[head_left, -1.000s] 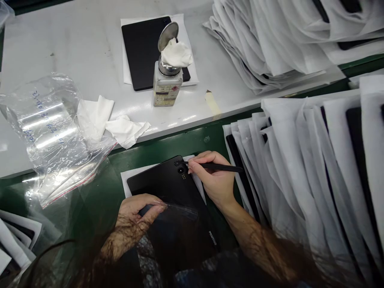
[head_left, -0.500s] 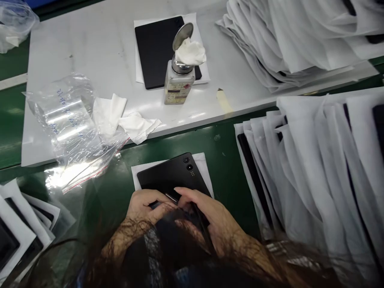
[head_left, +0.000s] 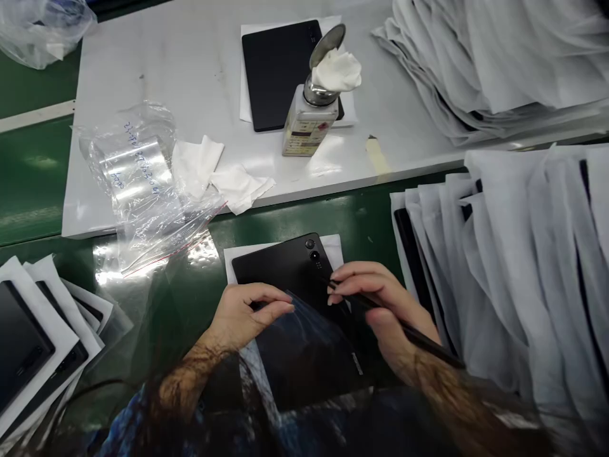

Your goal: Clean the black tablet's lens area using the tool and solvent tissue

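A black tablet back cover [head_left: 290,273] with two camera holes lies on a white sheet [head_left: 333,244] on the green surface in front of me. My left hand [head_left: 247,311] pinches a clear protective film [head_left: 304,317] that lies over the lower part of the cover. My right hand [head_left: 380,304] is closed around a thin black stylus-like tool [head_left: 419,339], its tip at the film's edge near the camera holes. Dark strands of hair blur the bottom of the view.
A white board [head_left: 200,57] behind holds a solvent dispenser bottle [head_left: 307,120] with a cloth on top, another black cover [head_left: 280,66], crumpled wipes [head_left: 223,174] and a clear zip bag [head_left: 143,190]. Stacks of wrapped covers [head_left: 523,254] fill the right; several more lie at lower left [head_left: 33,343].
My right hand left the camera holes, came back to my left hand, then moved up again with the tool. The film now shows lifted in my left fingers. The view shifted left.
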{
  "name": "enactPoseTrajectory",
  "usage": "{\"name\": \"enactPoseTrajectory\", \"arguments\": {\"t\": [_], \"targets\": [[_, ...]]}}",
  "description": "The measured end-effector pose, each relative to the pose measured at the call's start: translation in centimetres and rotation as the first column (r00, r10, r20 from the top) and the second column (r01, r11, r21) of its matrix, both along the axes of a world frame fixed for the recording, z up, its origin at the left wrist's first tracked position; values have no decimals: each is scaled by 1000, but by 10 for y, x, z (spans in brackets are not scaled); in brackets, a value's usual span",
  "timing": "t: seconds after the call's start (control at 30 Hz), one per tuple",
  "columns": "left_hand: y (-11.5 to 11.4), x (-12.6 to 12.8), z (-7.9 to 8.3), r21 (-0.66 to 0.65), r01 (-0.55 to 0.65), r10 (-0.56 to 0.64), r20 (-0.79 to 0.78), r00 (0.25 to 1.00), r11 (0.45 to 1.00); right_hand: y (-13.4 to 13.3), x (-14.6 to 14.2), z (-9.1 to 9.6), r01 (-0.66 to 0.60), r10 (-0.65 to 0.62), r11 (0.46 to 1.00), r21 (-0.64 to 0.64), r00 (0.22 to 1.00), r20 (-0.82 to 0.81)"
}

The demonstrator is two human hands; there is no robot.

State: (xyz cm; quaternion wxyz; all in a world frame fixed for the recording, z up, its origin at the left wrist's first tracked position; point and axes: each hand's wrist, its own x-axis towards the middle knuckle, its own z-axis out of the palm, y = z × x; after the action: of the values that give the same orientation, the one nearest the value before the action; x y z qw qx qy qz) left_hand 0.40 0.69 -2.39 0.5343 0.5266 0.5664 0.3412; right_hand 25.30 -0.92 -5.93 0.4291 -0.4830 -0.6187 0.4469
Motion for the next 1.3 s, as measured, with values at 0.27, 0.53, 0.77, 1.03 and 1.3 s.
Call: {"name": "enactPoseTrajectory", "arguments": {"t": [0.27, 0.53, 0.77, 1.03, 1.3], "targets": [[0, 0, -2, 37, 30, -29, -27, 999, 999, 11, -23, 19, -7, -11, 996, -86, 978, -207], [0, -1, -1, 65, 66, -64, -38, 997, 996, 15, -29, 19, -8, -17, 996, -89, 963, -270], [0, -1, -2, 66, 72, -68, -49, 996, 995, 13, -29, 16, -8, -13, 997, -73, 961, -278], [0, 0, 1, 62, 69, -64, -76, 995, 996, -2, -31, 14, -41, 62, 994, 105, 978, -197], [-3, 1, -7, 108, 61, -45, -148, 988, 992, 22, -19, -22, 360, -347, 932, -32, 866, -359]]}}
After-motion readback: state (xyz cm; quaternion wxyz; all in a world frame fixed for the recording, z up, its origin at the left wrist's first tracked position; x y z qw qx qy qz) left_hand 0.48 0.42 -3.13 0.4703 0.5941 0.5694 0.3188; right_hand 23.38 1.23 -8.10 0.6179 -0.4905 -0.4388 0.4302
